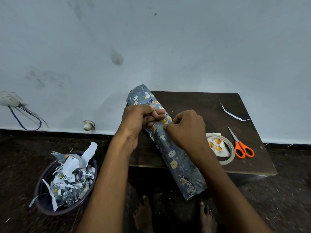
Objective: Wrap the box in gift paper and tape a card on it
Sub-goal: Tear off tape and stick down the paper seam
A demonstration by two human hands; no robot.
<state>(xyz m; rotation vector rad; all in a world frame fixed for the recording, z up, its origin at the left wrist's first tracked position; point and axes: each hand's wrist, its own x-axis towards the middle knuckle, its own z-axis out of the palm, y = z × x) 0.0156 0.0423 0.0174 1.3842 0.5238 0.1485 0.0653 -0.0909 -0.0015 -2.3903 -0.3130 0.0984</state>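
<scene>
A long tube of blue-grey gift paper [176, 158] printed with cartoon animals lies slanted across the low dark table [202, 105], its near end hanging past the front edge. My left hand [139, 121] grips the tube near its middle with curled fingers. My right hand [186, 130] pinches the paper's edge just beside it. The box is hidden; whether it sits inside the paper I cannot tell. A card with golden balls [217, 146] lies under a tape roll [231, 153] to the right.
Orange-handled scissors [242, 147] lie right of the tape. A white paper strip [234, 115] rests at the table's back right. A dark bin [67, 184] full of paper scraps stands on the floor at the left. My bare feet [144, 214] show below the table. A wall is close behind.
</scene>
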